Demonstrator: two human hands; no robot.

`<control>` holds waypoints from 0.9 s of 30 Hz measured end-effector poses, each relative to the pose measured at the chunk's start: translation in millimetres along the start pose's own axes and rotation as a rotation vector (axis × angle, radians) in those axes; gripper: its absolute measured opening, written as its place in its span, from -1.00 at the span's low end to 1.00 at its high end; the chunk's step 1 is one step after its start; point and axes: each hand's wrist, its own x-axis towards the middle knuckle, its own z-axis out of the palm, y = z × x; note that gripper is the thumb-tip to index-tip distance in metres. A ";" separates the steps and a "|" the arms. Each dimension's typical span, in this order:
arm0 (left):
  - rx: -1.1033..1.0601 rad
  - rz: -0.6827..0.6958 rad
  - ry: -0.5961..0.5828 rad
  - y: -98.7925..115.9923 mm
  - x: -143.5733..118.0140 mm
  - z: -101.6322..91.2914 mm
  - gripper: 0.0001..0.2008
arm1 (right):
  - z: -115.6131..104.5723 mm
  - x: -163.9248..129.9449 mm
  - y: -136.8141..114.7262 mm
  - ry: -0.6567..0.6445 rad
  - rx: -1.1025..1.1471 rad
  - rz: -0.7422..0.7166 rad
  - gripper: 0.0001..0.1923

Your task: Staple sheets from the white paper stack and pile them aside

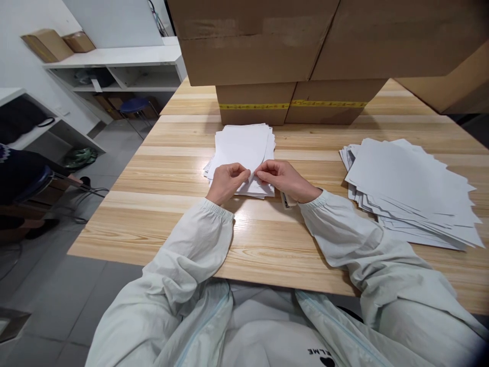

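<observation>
Paper stack (pixel 244 153) on the worktop (pixel 168 173), near side of the cardboard boxes (pixel 255 99)
Left hand (pixel 228 182) and right hand (pixel 286 179) both have fingers pinched on the top sheet (pixel 240 142) toward its near edge; messier paper pile (pixel 405 178) off to the right.

The left arm (pixel 191 239) is bent at the elbow and angled toward the far right; the right arm (pixel 344 229) is angled toward the far left. Both are covered by pale, loose sleeves, gathered at the left wrist (pixel 216 197) and right wrist (pixel 311 193). The left hand (pixel 229 181) and right hand (pixel 286 178) are held close together but apart, thumb and index finger pinched on each, the left's remaining fingers curled.
</observation>
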 end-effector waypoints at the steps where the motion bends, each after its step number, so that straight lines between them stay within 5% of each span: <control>1: -0.007 -0.011 -0.011 -0.5 0.4 -0.5 -0.80 | -0.3 0.1 0.2 0.000 -0.002 0.000 -0.85; 14: -0.002 -0.013 -0.045 -13.4 4.0 -5.1 -0.88 | 2.7 2.2 -0.7 0.105 0.147 0.081 -0.88; 22: -0.120 0.056 0.190 -25.0 6.7 -2.2 -0.92 | 0.0 1.7 1.7 0.088 0.133 0.062 -0.79; 27: -0.059 0.099 0.226 -23.9 2.3 3.1 -0.96 | 0.0 0.2 -0.6 0.048 0.045 0.090 -0.89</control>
